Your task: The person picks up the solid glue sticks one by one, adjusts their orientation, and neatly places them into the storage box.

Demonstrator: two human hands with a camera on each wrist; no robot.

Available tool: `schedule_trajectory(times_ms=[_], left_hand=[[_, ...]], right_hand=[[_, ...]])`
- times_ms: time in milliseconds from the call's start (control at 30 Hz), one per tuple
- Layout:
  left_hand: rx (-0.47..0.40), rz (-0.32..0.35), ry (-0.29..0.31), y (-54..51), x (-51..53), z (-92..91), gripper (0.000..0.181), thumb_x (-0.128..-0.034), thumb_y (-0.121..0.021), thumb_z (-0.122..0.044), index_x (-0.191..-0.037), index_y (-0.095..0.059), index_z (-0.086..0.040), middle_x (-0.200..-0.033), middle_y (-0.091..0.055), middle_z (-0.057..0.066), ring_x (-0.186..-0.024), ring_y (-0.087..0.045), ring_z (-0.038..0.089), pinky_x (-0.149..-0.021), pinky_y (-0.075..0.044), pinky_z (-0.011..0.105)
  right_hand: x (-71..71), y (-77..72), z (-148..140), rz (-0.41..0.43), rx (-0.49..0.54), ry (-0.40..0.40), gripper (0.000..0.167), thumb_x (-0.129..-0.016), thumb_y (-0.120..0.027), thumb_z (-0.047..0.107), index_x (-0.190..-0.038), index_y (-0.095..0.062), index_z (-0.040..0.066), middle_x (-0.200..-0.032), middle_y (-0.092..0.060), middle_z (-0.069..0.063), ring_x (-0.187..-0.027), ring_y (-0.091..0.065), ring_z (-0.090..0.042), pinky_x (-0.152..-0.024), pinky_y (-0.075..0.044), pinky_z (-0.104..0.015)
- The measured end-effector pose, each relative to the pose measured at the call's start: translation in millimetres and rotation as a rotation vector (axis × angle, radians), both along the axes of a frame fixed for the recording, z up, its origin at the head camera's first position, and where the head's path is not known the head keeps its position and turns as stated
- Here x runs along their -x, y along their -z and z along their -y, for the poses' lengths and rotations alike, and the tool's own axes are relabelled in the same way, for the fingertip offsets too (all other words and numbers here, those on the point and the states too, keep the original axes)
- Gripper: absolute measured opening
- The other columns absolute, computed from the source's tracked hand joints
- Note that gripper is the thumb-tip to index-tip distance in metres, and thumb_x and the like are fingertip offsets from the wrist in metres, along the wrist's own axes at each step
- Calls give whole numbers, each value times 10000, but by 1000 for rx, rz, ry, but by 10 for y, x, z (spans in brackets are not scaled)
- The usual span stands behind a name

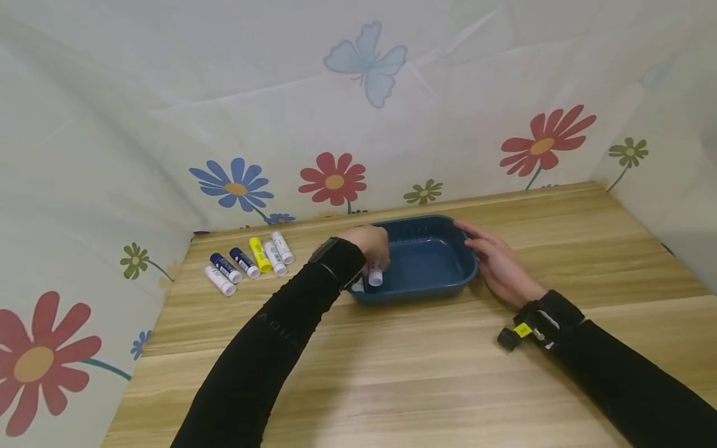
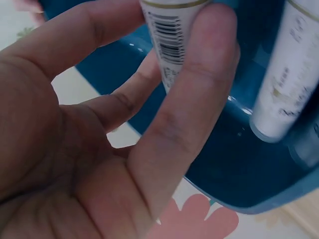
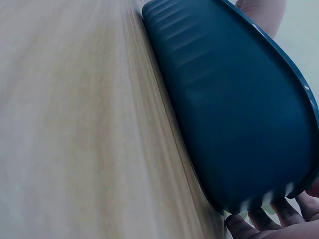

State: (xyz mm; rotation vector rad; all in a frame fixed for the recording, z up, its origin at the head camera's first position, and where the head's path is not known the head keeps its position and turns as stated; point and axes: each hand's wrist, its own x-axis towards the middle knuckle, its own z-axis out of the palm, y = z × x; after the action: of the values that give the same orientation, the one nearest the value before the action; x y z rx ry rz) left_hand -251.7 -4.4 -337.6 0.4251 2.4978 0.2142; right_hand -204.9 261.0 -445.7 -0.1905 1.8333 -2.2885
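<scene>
A white glue stick point(image 2: 172, 45) with a barcode is pinched between the thumb and fingers of my left hand point(image 1: 366, 242). In the head view, this glue stick point(image 1: 375, 275) hangs over the left end of a blue plastic tray point(image 1: 431, 289). Another white glue stick point(image 2: 286, 74) lies inside the tray in the left wrist view, with part of one more at the frame's edge. My right hand point(image 1: 504, 267) rests against the tray's right end, fingers extended along the rim and wall. The right wrist view shows its fingertips point(image 3: 259, 219) touching the end wall.
Left of the tray, several glue sticks lie side by side on the wooden table point(image 1: 414, 373): white point(image 1: 220, 280), navy point(image 1: 226, 267) and yellow point(image 1: 259, 254) ones. A white curtain point(image 1: 252, 93) printed with flowers and a butterfly closes off the back and sides.
</scene>
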Motion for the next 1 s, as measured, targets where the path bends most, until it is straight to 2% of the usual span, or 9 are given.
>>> schedule_trajectory(times_ms=[100,267,367,800,1000], left_hand=[[54,-43,1,-16,-34,32,152,-945,-737,-145,-1068,-709,-61,-923,-695,80,-598,-612,147,-543,-488,258],[61,-110,3,-29,-92,70,242,-925,-772,-146,-1143,-692,-77,-980,-674,76,-756,-603,192,-643,-505,313],[64,-128,-3,-20,-109,73,268,-911,-786,-137,-1149,-679,-74,-983,-673,86,-796,-627,210,-671,-527,327],[103,-150,-7,-15,-118,64,274,-901,-800,-154,-1142,-689,-87,-983,-665,78,-794,-622,210,-677,-524,349],[104,-137,-6,-14,-115,69,246,-903,-792,-144,-1121,-698,-79,-977,-670,88,-767,-623,206,-653,-523,329]], right_hand=[[3,-3,6,-2,-6,-3,520,-1130,-394,122,-1639,-300,77,-1735,-167,-22,-1570,-149,-199,-1086,-368,-178],[14,-3,9,-2,6,-3,519,-1130,-390,114,-1638,-297,68,-1734,-168,-27,-1564,-159,-198,-1079,-369,-169],[17,-1,7,0,7,0,519,-1129,-391,112,-1637,-299,66,-1733,-171,-30,-1561,-169,-199,-1067,-382,-161],[15,-6,-10,-1,-9,-6,521,-1127,-382,106,-1639,-294,67,-1737,-159,-21,-1571,-143,-207,-1130,-357,-208],[9,-4,-9,11,-11,-1,518,-1127,-381,108,-1638,-301,71,-1736,-158,-23,-1568,-147,-203,-1137,-346,-209]])
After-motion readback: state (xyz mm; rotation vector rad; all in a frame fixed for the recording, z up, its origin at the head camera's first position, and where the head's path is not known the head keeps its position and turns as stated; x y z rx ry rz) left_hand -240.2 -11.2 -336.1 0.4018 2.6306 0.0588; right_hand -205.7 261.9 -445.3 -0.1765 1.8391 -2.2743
